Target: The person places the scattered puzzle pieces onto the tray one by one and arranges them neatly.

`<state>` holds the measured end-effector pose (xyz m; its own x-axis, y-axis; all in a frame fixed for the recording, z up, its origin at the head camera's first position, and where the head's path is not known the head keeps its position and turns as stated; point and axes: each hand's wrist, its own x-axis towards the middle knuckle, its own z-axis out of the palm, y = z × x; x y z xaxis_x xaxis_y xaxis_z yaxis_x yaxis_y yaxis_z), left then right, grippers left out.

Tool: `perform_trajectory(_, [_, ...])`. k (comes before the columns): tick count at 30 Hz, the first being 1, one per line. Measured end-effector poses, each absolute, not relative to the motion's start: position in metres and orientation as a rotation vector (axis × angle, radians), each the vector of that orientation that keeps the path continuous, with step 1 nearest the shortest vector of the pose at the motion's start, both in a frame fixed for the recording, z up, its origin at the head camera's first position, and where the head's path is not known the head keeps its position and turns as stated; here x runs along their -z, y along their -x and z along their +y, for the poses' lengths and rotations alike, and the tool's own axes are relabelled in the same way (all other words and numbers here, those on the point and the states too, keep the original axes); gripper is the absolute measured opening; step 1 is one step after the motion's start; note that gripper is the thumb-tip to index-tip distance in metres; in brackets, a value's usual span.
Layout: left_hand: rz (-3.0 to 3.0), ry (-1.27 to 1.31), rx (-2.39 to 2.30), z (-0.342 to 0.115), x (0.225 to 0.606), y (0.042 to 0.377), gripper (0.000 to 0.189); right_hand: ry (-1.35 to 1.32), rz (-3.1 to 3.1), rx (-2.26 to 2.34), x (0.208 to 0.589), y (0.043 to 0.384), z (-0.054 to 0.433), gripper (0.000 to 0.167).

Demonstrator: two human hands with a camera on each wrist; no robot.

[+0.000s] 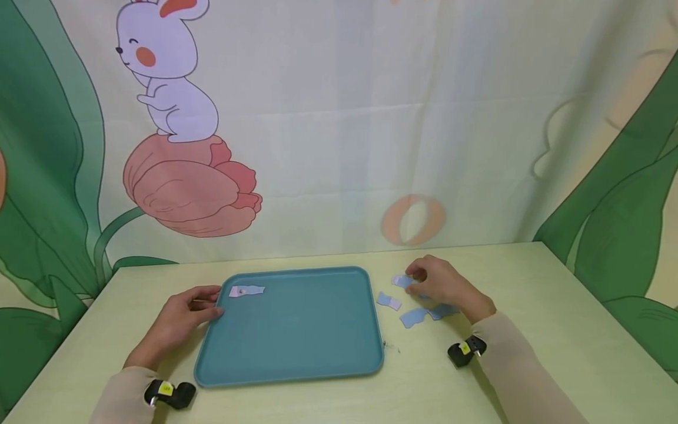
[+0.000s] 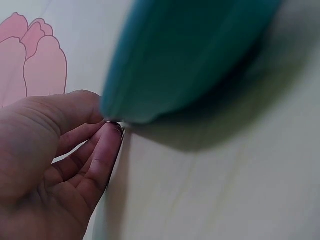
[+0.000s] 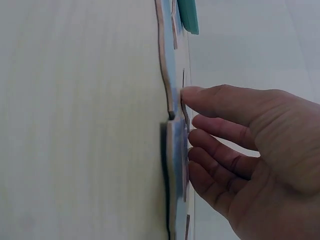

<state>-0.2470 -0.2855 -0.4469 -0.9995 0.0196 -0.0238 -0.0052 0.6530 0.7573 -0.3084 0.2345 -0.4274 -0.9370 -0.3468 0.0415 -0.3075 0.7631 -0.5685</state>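
My left hand (image 1: 182, 315) is at the left rim of the blue-green tray (image 1: 296, 341). In the left wrist view, its thumb (image 2: 82, 105) and fingers pinch the tray's edge. Inside the tray's far left corner lies a flat jigsaw strip (image 1: 247, 291), pink and light blue. To the right of the tray, my right hand (image 1: 436, 281) is low over loose puzzle pieces. Thumb and index finger curl round a light-blue puzzle piece (image 1: 401, 281), its right part hidden by the hand. In the right wrist view, the thumb tip (image 3: 192, 95) is right at a piece's edge.
Between tray and right hand lies a blue-and-pink piece (image 1: 389, 301). Nearer the front are a blue piece (image 1: 413, 318) and another (image 1: 442, 311) partly under the right hand. A printed curtain (image 1: 318, 147) hangs behind the pale table (image 1: 424, 388).
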Motion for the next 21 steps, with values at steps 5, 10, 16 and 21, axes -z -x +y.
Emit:
perform_trajectory(5, [2.832, -0.011, -1.29, -0.2847, 0.446, 0.2467, 0.056, 0.565, 2.899, 0.883, 0.4253, 0.3079, 0.2342, 0.031])
perform_trajectory(10, [2.831, -0.02, -1.297, -0.2853, 0.4466, 0.2476, 0.056, 0.543, 2.923, 0.848, 0.4242, 0.3071, 0.2347, 0.029])
perform_trajectory(16, [2.838, -0.028, -1.299, -0.2856, 0.4475, 0.2479, 0.056, 0.551, 2.934, 0.855, 0.4261, 0.3087, 0.2359, 0.023])
perform_trajectory(21, [2.832, -0.004, -1.295, -0.285, 0.4473, 0.247, 0.056, 0.544, 2.934, 0.853, 0.4275, 0.3094, 0.2357, 0.022])
